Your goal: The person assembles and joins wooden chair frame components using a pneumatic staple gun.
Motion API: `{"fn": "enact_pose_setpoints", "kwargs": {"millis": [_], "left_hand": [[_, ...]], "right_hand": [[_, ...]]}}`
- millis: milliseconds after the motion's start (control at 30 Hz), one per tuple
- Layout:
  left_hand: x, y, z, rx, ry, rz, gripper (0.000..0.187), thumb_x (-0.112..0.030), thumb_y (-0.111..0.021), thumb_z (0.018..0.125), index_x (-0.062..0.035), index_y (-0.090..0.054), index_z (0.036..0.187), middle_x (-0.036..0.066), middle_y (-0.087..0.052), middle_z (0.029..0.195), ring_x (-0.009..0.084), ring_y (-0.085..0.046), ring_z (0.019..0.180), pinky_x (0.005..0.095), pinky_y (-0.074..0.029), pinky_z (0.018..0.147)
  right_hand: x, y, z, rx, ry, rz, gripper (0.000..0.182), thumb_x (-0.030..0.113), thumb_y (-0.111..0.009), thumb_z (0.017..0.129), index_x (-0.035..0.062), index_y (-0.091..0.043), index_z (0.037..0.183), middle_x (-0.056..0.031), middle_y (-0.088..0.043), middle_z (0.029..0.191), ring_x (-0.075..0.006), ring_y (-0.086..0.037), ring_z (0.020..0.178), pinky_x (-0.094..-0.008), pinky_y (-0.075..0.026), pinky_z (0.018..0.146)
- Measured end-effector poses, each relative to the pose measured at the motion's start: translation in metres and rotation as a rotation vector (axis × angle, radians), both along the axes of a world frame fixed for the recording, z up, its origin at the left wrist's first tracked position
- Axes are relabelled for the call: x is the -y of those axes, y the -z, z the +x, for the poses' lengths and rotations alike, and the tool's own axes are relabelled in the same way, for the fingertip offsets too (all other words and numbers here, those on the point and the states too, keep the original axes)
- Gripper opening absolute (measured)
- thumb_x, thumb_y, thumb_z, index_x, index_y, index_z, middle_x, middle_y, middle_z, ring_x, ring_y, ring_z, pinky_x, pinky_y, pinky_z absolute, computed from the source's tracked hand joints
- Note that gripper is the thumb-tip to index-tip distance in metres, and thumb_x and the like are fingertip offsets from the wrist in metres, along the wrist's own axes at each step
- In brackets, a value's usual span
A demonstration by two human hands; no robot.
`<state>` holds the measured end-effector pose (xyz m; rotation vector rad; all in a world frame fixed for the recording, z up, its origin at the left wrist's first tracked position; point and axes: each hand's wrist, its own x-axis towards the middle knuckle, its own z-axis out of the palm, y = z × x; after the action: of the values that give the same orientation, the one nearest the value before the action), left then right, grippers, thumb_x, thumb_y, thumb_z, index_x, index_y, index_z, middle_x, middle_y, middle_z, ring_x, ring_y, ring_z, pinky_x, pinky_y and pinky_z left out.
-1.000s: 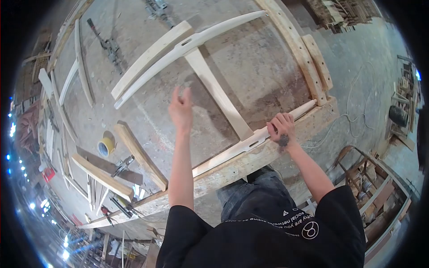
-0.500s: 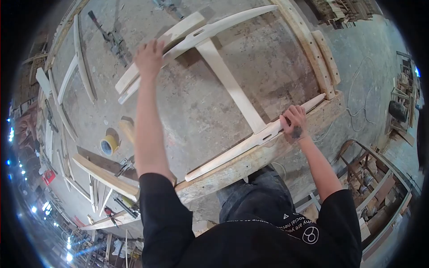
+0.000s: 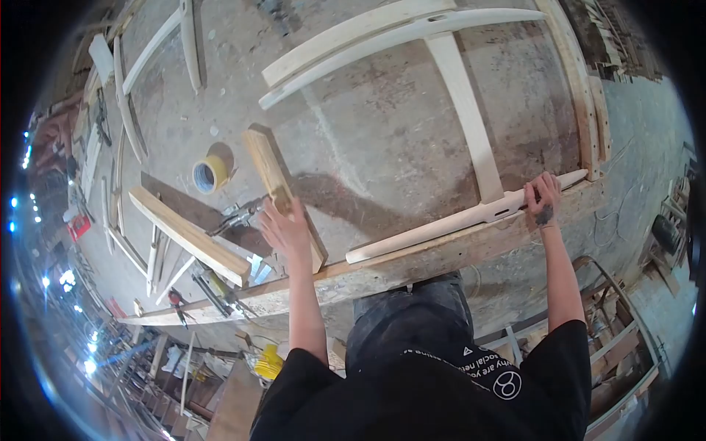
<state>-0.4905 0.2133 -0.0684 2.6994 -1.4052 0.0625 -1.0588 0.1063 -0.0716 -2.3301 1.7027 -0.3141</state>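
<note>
My right hand (image 3: 543, 197) is closed round the near leg (image 3: 426, 226) of a pale H-shaped wooden frame, beside its slot. That leg lies along the worktable's front edge. A flat crosspiece (image 3: 467, 110) joins it to the curved far leg (image 3: 397, 37), and a board (image 3: 323, 50) lies along the far leg's outer side. My left hand (image 3: 285, 229) is at a short wooden block (image 3: 268, 163), its fingers spread and the thumb towards the block's right side. The block slants away from the table's front edge, partly covered by the hand.
A roll of yellow tape (image 3: 210, 174) stands left of the block. A metal clamp (image 3: 237, 217) and a thick curved wood piece (image 3: 191, 237) lie nearer. A drilled wooden rail (image 3: 581, 95) borders the right side. More slender wooden parts (image 3: 123, 110) lie at the left.
My left hand has left the far leg and board and come back towards me to the short block. My right hand stays on the near leg. The view has shifted left.
</note>
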Motion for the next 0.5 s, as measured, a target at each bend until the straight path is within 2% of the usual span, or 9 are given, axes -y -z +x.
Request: {"fn": "enact_pose_setpoints", "kwargs": {"millis": [67,167,267,300,333,367,400,467,500], "left_hand": [[-0.037,0.003,-0.008,-0.094,-0.017,0.025,0.067,-0.03,-0.073,0.09,-0.0059,-0.049,0.148,0.021,-0.059,0.101,0.0406,-0.062,0.095,0.0479,-0.052,0.081],[-0.041,0.01,0.003,-0.311,0.114,-0.072,0.071,-0.026,-0.075,0.088,-0.009,-0.047,0.151,0.02,-0.059,0.101,0.0386,-0.062,0.091,0.0463,-0.053,0.076],[-0.038,0.01,-0.008,-0.341,0.179,-0.147,0.072,-0.02,-0.077,0.084,-0.0123,-0.049,0.15,0.017,-0.057,0.098,0.0358,-0.062,0.082,0.0451,-0.054,0.068],[-0.036,0.011,-0.012,-0.366,0.201,-0.152,0.072,-0.02,-0.077,0.083,-0.0127,-0.049,0.15,0.017,-0.056,0.098,0.0355,-0.062,0.081,0.045,-0.054,0.067],[-0.033,0.013,-0.017,-0.356,0.223,-0.192,0.072,-0.02,-0.077,0.082,-0.014,-0.05,0.149,0.016,-0.055,0.098,0.0345,-0.062,0.081,0.0448,-0.054,0.066],[-0.029,0.014,-0.021,-0.365,0.207,-0.171,0.072,-0.02,-0.077,0.082,-0.0138,-0.05,0.149,0.016,-0.055,0.098,0.0344,-0.062,0.081,0.0449,-0.055,0.066],[-0.025,0.015,-0.027,-0.375,0.189,-0.151,0.072,-0.02,-0.077,0.082,-0.0136,-0.05,0.149,0.016,-0.055,0.099,0.0342,-0.063,0.082,0.0449,-0.055,0.066],[-0.019,0.017,-0.035,-0.373,0.169,-0.147,0.072,-0.021,-0.077,0.082,-0.0136,-0.05,0.148,0.016,-0.055,0.099,0.034,-0.063,0.082,0.045,-0.055,0.065],[-0.014,0.018,-0.037,-0.358,0.17,-0.162,0.071,-0.021,-0.078,0.083,-0.0137,-0.051,0.148,0.016,-0.055,0.099,0.034,-0.063,0.081,0.0451,-0.055,0.065]], "right_hand": [[0.0,-0.001,0.004,-0.027,-0.025,-0.027,0.015,0.016,-0.068,0.087,0.0058,-0.059,0.081,-0.0128,-0.055,0.087,-0.0354,-0.055,0.088,-0.047,-0.043,0.083],[-0.008,0.014,0.006,-0.011,0.068,-0.072,0.011,0.012,-0.066,0.088,0.005,-0.06,0.082,-0.0137,-0.055,0.087,-0.0361,-0.055,0.085,-0.0482,-0.043,0.081],[-0.027,0.017,0.081,0.123,0.137,-0.3,0.003,0.007,-0.064,0.086,0.0069,-0.061,0.087,-0.0106,-0.061,0.091,-0.0352,-0.06,0.094,-0.0468,-0.047,0.085],[-0.045,0.023,0.107,-0.066,-0.114,-0.354,0.01,0.007,-0.063,0.082,0.0092,-0.061,0.091,-0.0097,-0.063,0.094,-0.0342,-0.061,0.1,-0.0481,-0.047,0.088],[-0.066,0.018,0.144,0.281,-0.116,-0.065,0.016,0.01,-0.062,0.078,0.0104,-0.063,0.094,-0.0098,-0.064,0.097,-0.0334,-0.06,0.104,-0.0496,-0.047,0.09],[-0.082,0.022,0.177,0.278,-0.314,-0.103,0.013,0.016,-0.064,0.079,0.0099,-0.063,0.091,-0.0098,-0.065,0.099,-0.0334,-0.06,0.107,-0.049,-0.046,0.092],[-0.093,0.01,0.212,0.214,-0.32,0.153,0.011,0.017,-0.068,0.08,0.0095,-0.063,0.086,-0.0093,-0.065,0.097,-0.0335,-0.06,0.104,-0.0496,-0.046,0.089],[-0.116,0.0,0.265,0.38,-0.272,0.139,0.013,0.017,-0.072,0.081,0.0089,-0.061,0.082,-0.0105,-0.062,0.092,-0.0324,-0.061,0.096,-0.0488,-0.046,0.082],[-0.119,0.003,0.263,0.348,-0.259,0.165,0.013,0.016,-0.072,0.081,0.0089,-0.061,0.081,-0.0104,-0.061,0.091,-0.032,-0.06,0.093,-0.0482,-0.046,0.08]]}}
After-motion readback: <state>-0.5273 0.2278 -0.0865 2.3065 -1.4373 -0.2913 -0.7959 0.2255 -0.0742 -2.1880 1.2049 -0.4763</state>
